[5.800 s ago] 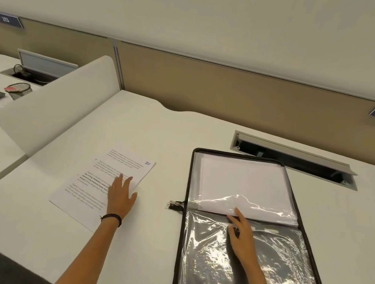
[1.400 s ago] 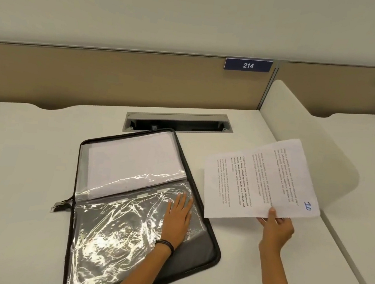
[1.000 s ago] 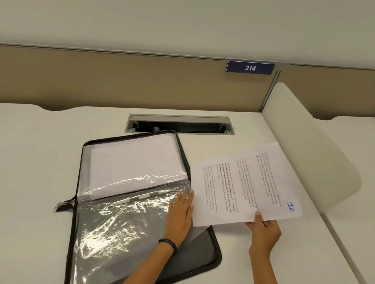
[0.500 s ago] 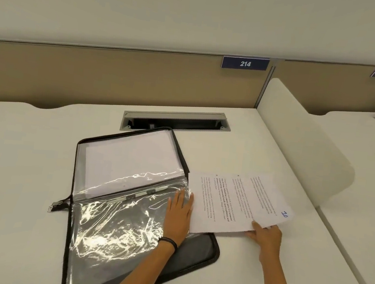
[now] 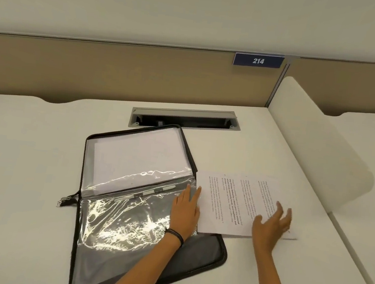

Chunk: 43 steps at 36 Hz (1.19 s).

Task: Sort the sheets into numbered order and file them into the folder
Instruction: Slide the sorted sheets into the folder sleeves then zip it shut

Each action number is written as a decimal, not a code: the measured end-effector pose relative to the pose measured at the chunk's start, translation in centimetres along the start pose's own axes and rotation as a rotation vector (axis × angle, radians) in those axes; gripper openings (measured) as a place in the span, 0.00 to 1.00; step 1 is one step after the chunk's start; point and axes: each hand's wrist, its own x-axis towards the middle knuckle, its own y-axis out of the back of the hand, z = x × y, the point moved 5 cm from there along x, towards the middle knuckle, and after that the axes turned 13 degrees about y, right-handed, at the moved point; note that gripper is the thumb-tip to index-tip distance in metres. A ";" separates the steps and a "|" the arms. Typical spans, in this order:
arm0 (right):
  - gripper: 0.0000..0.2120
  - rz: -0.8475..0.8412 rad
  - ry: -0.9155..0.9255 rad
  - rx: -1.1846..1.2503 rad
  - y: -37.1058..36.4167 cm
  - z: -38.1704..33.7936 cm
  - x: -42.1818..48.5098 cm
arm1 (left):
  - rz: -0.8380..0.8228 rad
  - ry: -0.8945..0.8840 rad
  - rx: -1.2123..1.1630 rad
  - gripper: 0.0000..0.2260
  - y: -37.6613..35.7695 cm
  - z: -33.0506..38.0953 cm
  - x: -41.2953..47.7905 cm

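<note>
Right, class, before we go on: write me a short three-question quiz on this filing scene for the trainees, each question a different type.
1. True or false: the printed sheet lies to the right of the open folder.
2. The left hand is: A) flat on the clear sleeve; B) lifted high off the desk; C) clenched in a fist.
3. Fill in: the blue sign reads ___.

Key: 1 true; 2 A; 3 214.
</note>
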 end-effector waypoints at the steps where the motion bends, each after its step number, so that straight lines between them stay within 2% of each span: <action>1: 0.29 -0.037 0.036 0.021 -0.7 -0.7 0.2 | -0.010 -0.006 0.019 0.32 0.1 0.1 0.1; 4: 0.25 -0.139 0.144 0.082 -2.9 -2.7 0.9 | -0.029 0.019 0.063 0.32 -0.1 0.1 0.6; 8: 0.22 -0.302 0.241 0.135 -5.6 -5.1 1.5 | -0.056 0.060 0.065 0.21 0.6 0.6 0.6; 14: 0.16 -0.631 0.322 0.170 -9.2 -7.4 2.7 | -0.056 0.084 0.116 0.16 0.9 0.7 2.0; 17: 0.14 -0.733 0.408 0.167 -10.6 -8.3 3.6 | -0.055 0.055 0.132 0.15 0.9 0.9 2.6; 21: 0.16 -0.840 0.473 0.112 -12.4 -8.8 4.8 | -0.112 0.079 0.181 0.15 1.2 1.4 3.4; 24: 0.23 -0.941 0.495 0.031 -13.9 -8.9 5.4 | -0.024 0.084 0.246 0.16 1.4 1.8 4.2; 27: 0.28 -0.979 0.518 -0.049 -14.9 -8.9 6.1 | -0.099 0.146 0.250 0.17 1.5 2.1 4.3; 29: 0.30 -0.992 0.550 -0.097 -15.4 -9.0 6.6 | -0.089 0.143 0.269 0.17 1.8 2.3 4.8; 34: 0.30 -1.031 0.617 -0.194 -16.3 -9.1 7.2 | -0.021 0.192 0.209 0.06 2.9 2.1 5.4; 35: 0.30 -1.041 0.625 -0.214 -16.4 -9.1 7.4 | -0.048 0.203 0.216 0.06 2.7 2.1 5.5; 37: 0.29 -1.058 0.636 -0.253 -16.6 -9.3 7.7 | -0.155 0.232 0.216 0.10 2.1 1.9 5.4; 43: 0.27 -1.086 0.691 -0.377 -17.2 -9.8 8.2 | -0.108 0.242 0.083 0.16 2.2 1.7 6.3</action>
